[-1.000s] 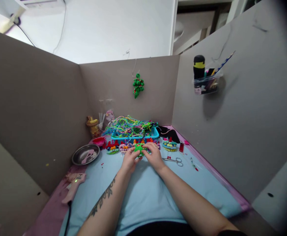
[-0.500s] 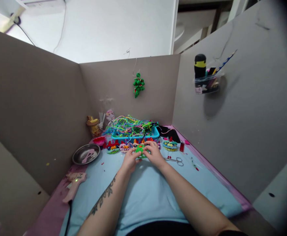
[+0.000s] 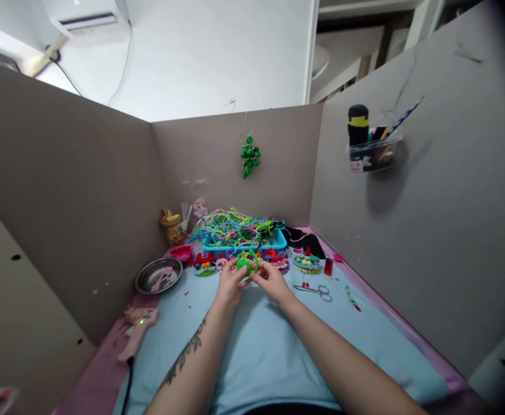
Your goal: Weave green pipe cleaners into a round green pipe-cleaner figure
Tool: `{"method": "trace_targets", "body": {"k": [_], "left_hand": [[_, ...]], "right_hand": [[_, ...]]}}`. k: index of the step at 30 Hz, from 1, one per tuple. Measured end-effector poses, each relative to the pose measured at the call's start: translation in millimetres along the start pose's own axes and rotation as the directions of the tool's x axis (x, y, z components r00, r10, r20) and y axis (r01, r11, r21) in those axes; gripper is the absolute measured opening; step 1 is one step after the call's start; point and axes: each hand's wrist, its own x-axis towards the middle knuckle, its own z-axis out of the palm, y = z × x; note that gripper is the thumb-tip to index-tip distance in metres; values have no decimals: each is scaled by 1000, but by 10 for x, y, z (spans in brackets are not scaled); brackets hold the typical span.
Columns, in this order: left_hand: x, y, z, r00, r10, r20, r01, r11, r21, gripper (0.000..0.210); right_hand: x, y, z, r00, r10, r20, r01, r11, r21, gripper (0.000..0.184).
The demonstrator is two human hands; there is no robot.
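A bright green piece of bent pipe cleaner [image 3: 247, 262], coiled and looped, is held up between both hands over the middle of the table. My left hand [image 3: 230, 283] grips its left side with thumb and fingers. On the other side, my right hand [image 3: 272, 282] pinches the lower right edge with thumb and forefinger. Behind the hands stands a row of colourful fuzzy pipe-cleaner figures, partly covered by my fingers; a yellow and teal figure [image 3: 306, 262] shows at the right end and a red and green figure [image 3: 204, 264] at the left.
A blue tray [image 3: 222, 249] heaped with pipe cleaners stands at the back. Scissors [image 3: 317, 291] lie to the right. Leftward are a metal bowl [image 3: 142, 282] and a pink glue gun [image 3: 138, 334] with its cord. Grey panels [image 3: 235, 190] enclose the table; a green ornament [image 3: 249, 157] hangs there.
My right hand has come down from the top of the green piece to its lower right edge, leaving its loops more exposed. The whole view has shifted slightly.
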Motion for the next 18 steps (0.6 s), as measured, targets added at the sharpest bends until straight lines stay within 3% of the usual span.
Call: {"method": "trace_targets", "body": {"k": [4, 9, 14, 16, 18], "left_hand": [[7, -38, 10, 999, 37, -24, -36, 999, 23, 55], [12, -55, 15, 988, 105, -111, -81, 976, 204, 56], [16, -51, -3, 994, 41, -104, -24, 986, 162, 56], [18, -47, -9, 997, 1, -83, 8, 994, 108, 57], [14, -44, -5, 998, -40, -50, 44, 996, 77, 56]], "right_hand": [[-58, -82, 38, 999, -27, -24, 26, 999, -34, 17], [-94, -142, -40, 995, -76, -59, 71, 994, -79, 18], [-45, -109, -66, 995, -78, -60, 79, 997, 15, 20], [-23, -78, -68, 991, -107, -78, 102, 992, -74, 33], [-6, -46, -73, 984, -159, -78, 139, 967, -215, 31]]}}
